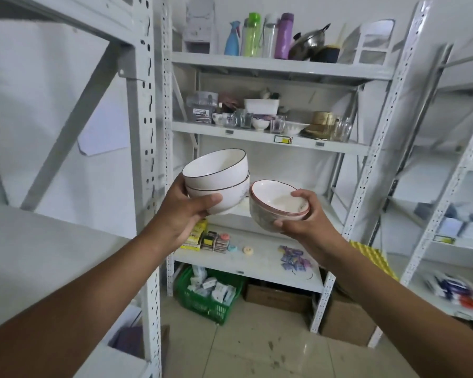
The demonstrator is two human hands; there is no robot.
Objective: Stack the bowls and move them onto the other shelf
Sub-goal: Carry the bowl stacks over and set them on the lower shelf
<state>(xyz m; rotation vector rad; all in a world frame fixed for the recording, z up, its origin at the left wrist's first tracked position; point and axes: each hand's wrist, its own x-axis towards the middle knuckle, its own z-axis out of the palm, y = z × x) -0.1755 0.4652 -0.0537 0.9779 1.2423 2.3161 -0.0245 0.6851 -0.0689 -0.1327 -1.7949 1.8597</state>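
My left hand (185, 211) grips a stack of two white bowls with dark rims (216, 173), held tilted in the air in front of the middle shelf unit. My right hand (302, 216) holds a smaller stack of pink-rimmed bowls (276, 203), thumb over the rim and fingers under the base. The two stacks hang side by side, almost touching, above the lower shelf (257, 257). A white shelf unit (145, 132) stands close on my left, with a bare shelf board (38, 241).
The shelf above the bowls carries cups, glasses and small bowls (260, 122). Bottles and a pot (309, 40) stand on the top shelf. Small packets (210, 241) lie on the lower shelf. A green basket (208, 296) and cardboard boxes (279, 297) sit on the floor.
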